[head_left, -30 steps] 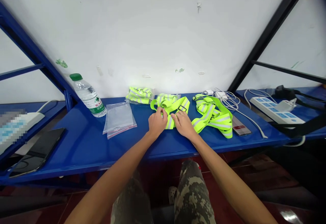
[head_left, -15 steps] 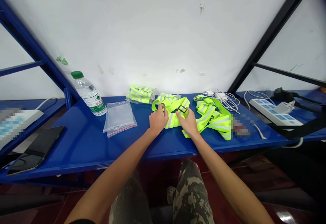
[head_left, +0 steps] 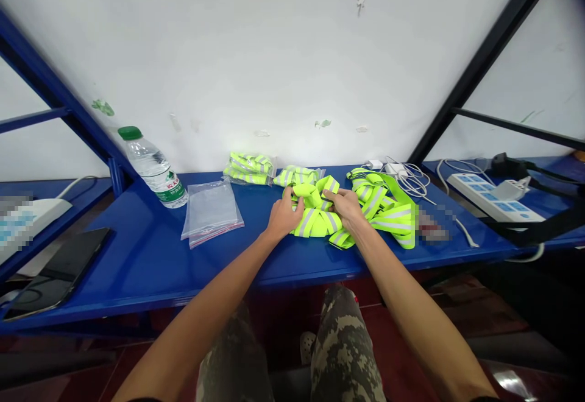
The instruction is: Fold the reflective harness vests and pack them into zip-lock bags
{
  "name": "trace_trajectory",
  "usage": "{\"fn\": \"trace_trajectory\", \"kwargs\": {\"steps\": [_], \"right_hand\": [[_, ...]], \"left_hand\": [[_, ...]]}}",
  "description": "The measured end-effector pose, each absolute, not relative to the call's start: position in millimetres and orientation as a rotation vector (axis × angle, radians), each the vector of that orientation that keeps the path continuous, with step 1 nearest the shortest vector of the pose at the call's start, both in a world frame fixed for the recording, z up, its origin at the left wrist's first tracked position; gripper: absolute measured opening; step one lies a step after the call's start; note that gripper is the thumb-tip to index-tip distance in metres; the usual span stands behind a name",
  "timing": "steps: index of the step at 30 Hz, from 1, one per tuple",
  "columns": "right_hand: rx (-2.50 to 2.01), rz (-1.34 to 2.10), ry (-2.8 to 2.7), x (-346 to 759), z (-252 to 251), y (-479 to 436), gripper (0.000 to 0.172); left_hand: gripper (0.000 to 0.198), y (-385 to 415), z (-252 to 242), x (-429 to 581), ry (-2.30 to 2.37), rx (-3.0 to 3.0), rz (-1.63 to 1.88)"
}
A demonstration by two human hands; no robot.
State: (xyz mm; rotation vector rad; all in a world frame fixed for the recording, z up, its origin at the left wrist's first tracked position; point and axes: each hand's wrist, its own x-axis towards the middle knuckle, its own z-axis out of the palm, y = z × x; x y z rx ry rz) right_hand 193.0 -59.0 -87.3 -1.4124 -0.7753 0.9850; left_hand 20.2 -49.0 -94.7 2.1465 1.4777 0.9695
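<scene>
Between my hands, on the blue table, lies a neon-yellow reflective strap (head_left: pixel 316 222) with silver stripes, looped and partly bunched. My left hand (head_left: pixel 284 214) is closed on its left side, fingers pinching a loop. At the upper right of the strap, my right hand (head_left: pixel 346 204) grips another part, close to a small dark piece that is mostly covered by the fingers. Just to the right, a loose pile of the same reflective straps (head_left: pixel 393 214) spreads toward the table's right side. Behind my hands sit a clear bag of folded straps (head_left: pixel 249 169) and a second bagged bundle (head_left: pixel 297 175).
Clear zip bags (head_left: pixel 211 210) lie stacked to the left, beside a water bottle (head_left: pixel 158 170) with a green cap. A phone (head_left: pixel 59 274) rests at the far left. White cables (head_left: pixel 414 181) and a power strip (head_left: pixel 496 200) are at the right.
The strap has been gathered into a more compact bunch. My right hand has turned and shifted slightly up and right, and the black buckle seen before is now mostly hidden.
</scene>
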Motion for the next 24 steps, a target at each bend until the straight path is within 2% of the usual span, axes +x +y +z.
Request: {"fn": "trace_trajectory", "kwargs": {"steps": [5,10,13,16,19,24], "right_hand": [[-1.311,1.03,-0.834,182.6,-78.4,-50.2,0.021],[-1.368,1.009,-0.914,181.9,-85.7,-41.5,0.026],[-1.496,0.688,-0.991,189.3,-93.4,-52.0,0.036],[-1.68,0.236,-1.23,194.2,-98.8,-75.7,0.033],[-1.726,0.216,-1.522,193.3,-100.6,-100.6,0.035],[-1.584,0.193,-1.661,189.6,-102.8,-115.6,0.028]], "left_hand": [[0.015,-46.9,-97.7,16.3,1.388,2.1,1.041],[0.014,-46.4,-97.4,17.4,1.556,2.082,1.032],[0.016,-46.5,-97.0,20.2,1.749,2.054,0.991],[0.02,-46.8,-95.6,22.2,1.886,2.04,0.967],[0.019,-47.6,-93.0,23.0,1.956,1.998,0.981],[0.018,-48.5,-90.5,22.1,2.014,1.912,1.009]]}}
